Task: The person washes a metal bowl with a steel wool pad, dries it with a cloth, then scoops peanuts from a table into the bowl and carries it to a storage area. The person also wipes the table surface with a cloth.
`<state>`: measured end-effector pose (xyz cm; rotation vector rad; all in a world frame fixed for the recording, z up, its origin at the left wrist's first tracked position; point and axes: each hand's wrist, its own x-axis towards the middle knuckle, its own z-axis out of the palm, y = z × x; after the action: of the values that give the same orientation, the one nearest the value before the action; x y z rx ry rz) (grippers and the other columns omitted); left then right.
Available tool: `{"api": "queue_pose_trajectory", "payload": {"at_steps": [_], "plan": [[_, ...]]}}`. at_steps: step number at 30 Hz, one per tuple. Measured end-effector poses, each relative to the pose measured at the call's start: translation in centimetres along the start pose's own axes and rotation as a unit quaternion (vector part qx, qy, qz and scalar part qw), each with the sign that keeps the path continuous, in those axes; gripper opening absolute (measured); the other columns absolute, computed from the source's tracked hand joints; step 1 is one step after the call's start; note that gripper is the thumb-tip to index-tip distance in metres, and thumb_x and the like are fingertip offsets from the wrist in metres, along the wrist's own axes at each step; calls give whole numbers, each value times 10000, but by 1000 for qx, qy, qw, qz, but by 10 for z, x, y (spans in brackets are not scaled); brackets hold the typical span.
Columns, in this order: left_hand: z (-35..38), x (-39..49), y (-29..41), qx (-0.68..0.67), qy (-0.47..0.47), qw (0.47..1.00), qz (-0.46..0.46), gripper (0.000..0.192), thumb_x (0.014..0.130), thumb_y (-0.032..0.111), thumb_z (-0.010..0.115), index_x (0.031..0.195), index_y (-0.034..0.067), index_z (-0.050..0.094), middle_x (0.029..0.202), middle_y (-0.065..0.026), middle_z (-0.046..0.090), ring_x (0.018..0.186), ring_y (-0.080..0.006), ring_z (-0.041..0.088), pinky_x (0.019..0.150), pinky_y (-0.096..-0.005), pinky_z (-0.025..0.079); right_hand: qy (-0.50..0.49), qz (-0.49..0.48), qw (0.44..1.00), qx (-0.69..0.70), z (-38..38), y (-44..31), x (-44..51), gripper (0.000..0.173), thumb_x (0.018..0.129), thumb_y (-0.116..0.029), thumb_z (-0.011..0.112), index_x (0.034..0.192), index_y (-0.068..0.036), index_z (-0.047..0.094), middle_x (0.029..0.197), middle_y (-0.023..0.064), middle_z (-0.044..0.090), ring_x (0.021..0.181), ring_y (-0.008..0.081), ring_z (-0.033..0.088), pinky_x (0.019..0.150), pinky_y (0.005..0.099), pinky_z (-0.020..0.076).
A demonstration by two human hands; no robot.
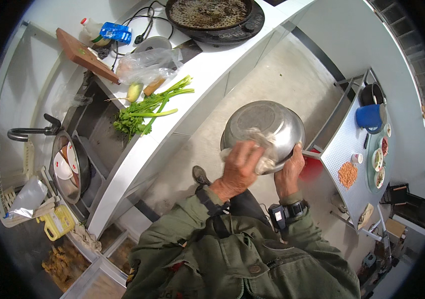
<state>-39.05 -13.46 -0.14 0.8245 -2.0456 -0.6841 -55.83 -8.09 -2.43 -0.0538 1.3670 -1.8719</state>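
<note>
A stainless steel basin [285, 123] is held bottom up in front of my body, above the floor. My left hand [239, 170] presses a wrinkled light cloth [266, 159] against the basin's outer side; the fingers are slightly blurred. On the right, my right hand [290, 170] grips the basin's rim, with the thumb on the outside and the other fingers partly hidden beneath. Both wrists wear dark straps, and a small black device sits by the right one.
The white counter [212, 63] at the left bears leafy celery [141, 112], a green radish [134, 92] and an electric pan [216, 18]. A sink holds a metal basin of bowls [63, 166]. At right, a metal table [332, 149] bears a blue pot [370, 116] and dishes.
</note>
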Motion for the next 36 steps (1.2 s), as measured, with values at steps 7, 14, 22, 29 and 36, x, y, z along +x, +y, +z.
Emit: {"api": "queue_pose_trajectory", "payload": {"at_steps": [7,14,22,29,36], "plan": [[0,36,15,61,9,991,123,205,835,126,689,1010,25,649,1123,-136,582,956,-294,583,848,-430,519,-55,-29,997,-35,12,-5,-16,345,1110,-290,492,1120,11,662,1010,54,706,855,141,677,743,315,560],[-19,-19,0,26,17,996,87,318,823,110,717,1125,14,688,1127,-135,557,991,-303,571,854,-434,507,-76,75,992,67,-3,-34,0,521,1119,-374,444,1458,19,490,1451,147,566,1298,299,569,1123,480,447],[-32,-37,-54,-16,51,980,-194,385,848,83,740,1200,-23,629,1160,-187,585,1009,-408,647,838,-477,548,-119,122,982,83,-24,-51,4,518,1117,-373,466,1493,-16,468,1507,163,532,1340,319,539,1179,513,401],[-62,-55,-101,-79,75,936,-336,296,938,109,627,1222,27,644,1028,-211,689,953,-374,677,812,-452,546,-190,197,961,41,-18,-63,-10,524,1105,-411,497,1454,-21,512,1461,132,570,1306,275,558,1141,456,427],[-121,-132,-90,-276,111,865,-405,170,987,0,575,1135,-25,654,966,-32,703,871,-100,606,767,-307,536,-160,127,978,-36,-9,-67,-3,580,1077,-441,539,1452,0,505,1432,164,585,1273,295,582,1114,461,445]]}}
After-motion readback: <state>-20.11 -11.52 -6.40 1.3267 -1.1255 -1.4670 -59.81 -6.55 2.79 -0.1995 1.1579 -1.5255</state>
